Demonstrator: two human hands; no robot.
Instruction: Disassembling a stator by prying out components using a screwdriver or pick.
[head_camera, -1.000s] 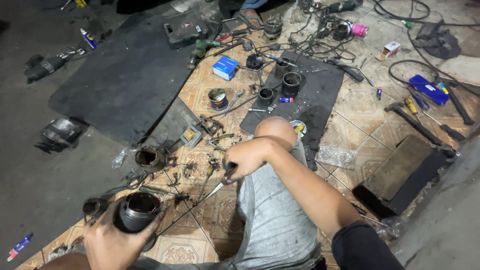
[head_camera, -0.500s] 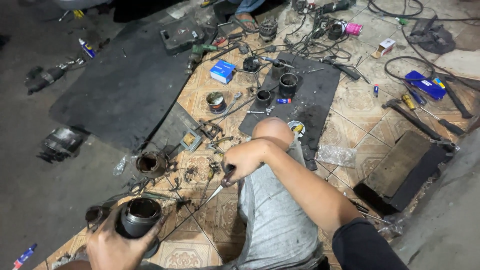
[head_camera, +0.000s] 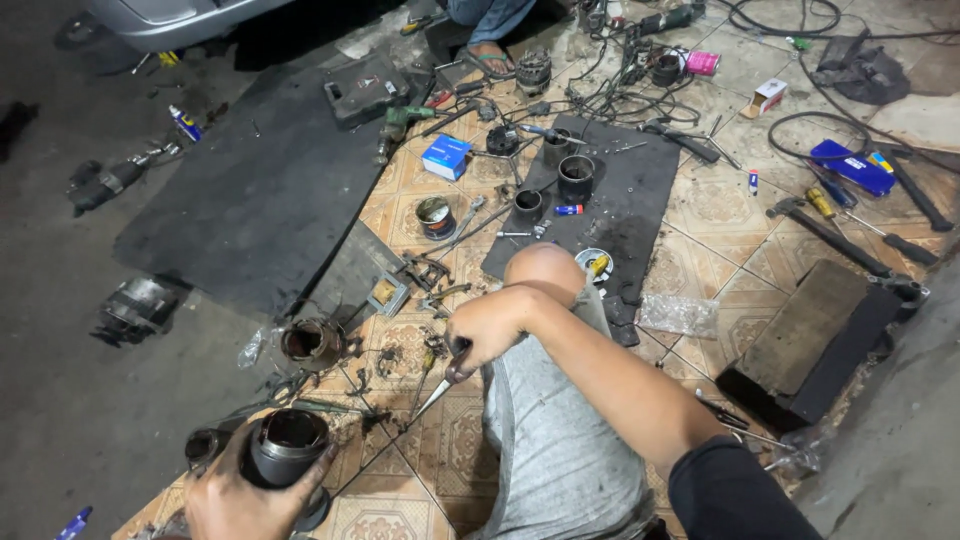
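Left hand (head_camera: 232, 498) grips cylinder (head_camera: 285, 447); right hand (head_camera: 487, 324) holds screwdriver (head_camera: 441, 381).

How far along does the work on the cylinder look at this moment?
Done: several dark sleeves already stand apart on the black mat. In hand: the left hand grips a dark hollow cylinder upright, while the right hand holds a slim metal tool pointed toward it, tip not yet touching. Left: loose small parts lie scattered on the tiles.

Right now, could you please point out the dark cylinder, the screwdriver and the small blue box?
dark cylinder (head_camera: 283, 447), head view, on its outer wall below the open rim.
screwdriver (head_camera: 436, 393), head view, on the metal shaft.
small blue box (head_camera: 446, 156), head view, on its top face.
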